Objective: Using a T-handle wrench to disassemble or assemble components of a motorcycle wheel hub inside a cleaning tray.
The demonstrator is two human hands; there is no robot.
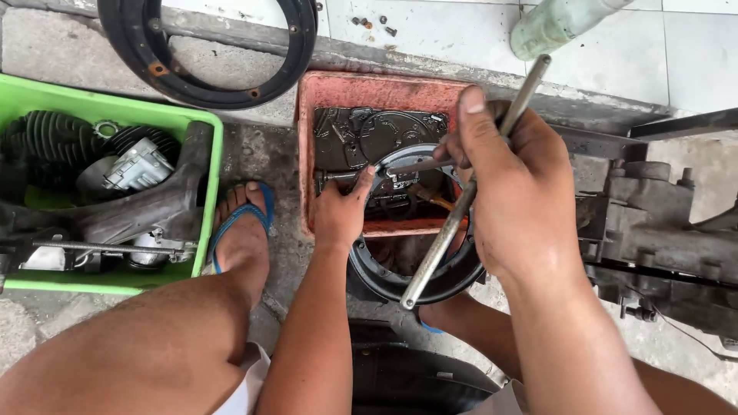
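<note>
Metal rod (461, 204) gripped in right hand (515, 192), left hand (338, 211) closed on ring rim (384, 288) above red tray's edge (304, 154)

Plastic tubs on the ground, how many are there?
2: a green tub at left holding engine parts, and a red tub in the middle under both hands. Others may lie out of view.

The crate (201, 123) at nine o'clock is bright green. The tray (369, 88) at twelve is faded red, the sandal (231, 219) blue.
</note>
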